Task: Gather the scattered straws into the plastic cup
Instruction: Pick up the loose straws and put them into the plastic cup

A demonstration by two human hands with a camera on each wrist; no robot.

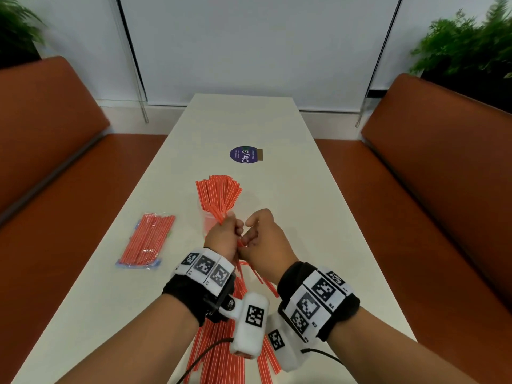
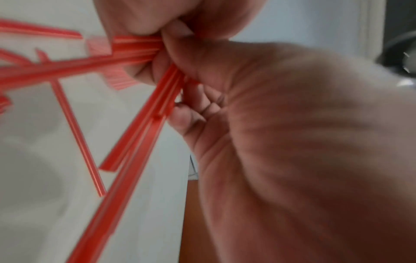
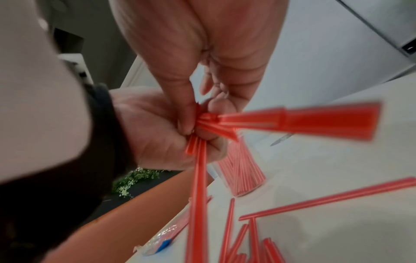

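Over table, straws through left grip

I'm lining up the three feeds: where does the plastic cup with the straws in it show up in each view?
Head: plastic cup at centre, just beyond the left hand, mostly hidden by straws.
Left wrist: too blurred to pick out the cup.
Right wrist: right of centre, standing on the table, packed with straws.
Shared landmark: the straw bundle held in the left hand's grip, next to the right hand.
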